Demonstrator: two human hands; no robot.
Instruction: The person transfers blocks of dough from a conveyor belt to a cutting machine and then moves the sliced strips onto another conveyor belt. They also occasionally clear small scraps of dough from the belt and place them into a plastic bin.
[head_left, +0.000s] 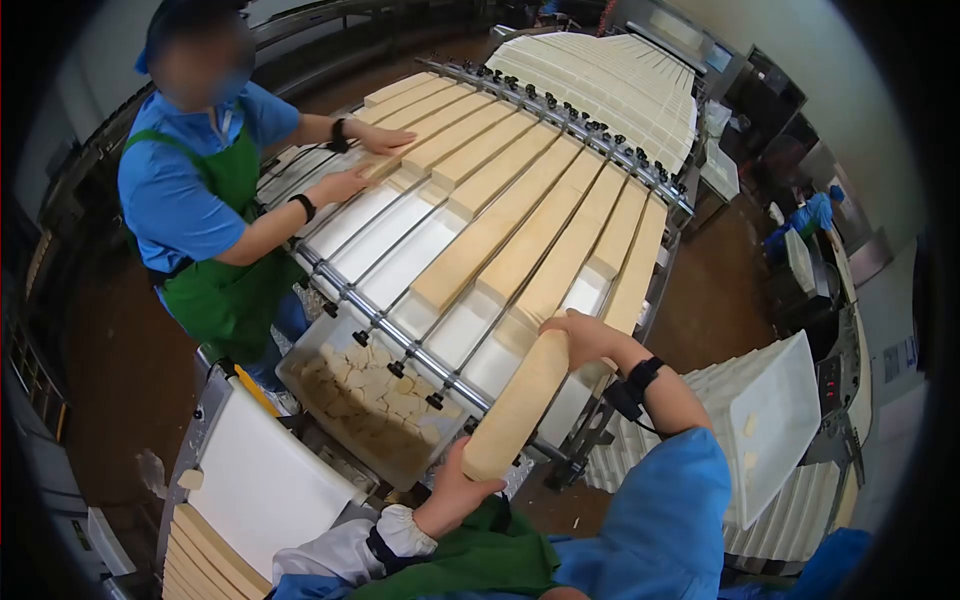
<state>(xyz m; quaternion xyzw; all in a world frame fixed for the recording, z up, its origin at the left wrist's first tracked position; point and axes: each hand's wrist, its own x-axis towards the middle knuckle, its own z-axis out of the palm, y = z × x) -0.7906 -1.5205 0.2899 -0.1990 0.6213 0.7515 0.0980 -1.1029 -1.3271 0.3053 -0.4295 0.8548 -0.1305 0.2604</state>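
I am gripping a long pale strip by both ends. My left hand is cupping the near end and my right hand is closing over the far end. Past my right fingers, similar strips are lying on the conveyor. Just beyond my left fingers, a tray is holding offcuts. Far across, a co-worker's hand is pressing on strips.

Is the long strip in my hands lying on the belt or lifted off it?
Lifted: the left hand cups the strip at its near end, beyond the conveyor; the right hand grips its far end.
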